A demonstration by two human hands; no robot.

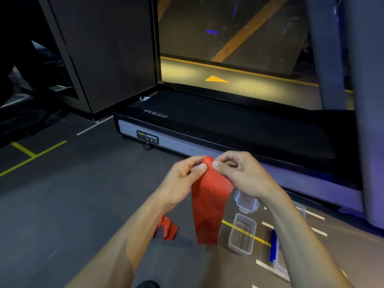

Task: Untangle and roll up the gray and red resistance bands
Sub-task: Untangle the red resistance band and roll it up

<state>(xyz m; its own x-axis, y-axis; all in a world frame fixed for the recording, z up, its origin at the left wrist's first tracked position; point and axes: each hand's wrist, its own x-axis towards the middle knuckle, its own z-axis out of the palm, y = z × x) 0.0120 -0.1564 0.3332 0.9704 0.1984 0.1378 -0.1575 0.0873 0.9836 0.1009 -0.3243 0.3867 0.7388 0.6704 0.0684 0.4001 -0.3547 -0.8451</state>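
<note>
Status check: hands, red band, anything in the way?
Left hand and right hand pinching red band top end. Band hangs untangled, unrolled. Nothing blocking.

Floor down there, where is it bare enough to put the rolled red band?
Bare grey floor lies left of the hanging red rubber band, before the black treadmill. Right of it, clear plastic boxes crowd the floor.

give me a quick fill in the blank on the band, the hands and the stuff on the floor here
1. Both hands, left hand and right hand, pinch the top end of the ____ band.
2. The band's free length hangs ____ from the hands.
3. The clear container stands on the ____.
4. Beyond the hands lies a black ____.

Missing words: red; down; floor; treadmill
</note>
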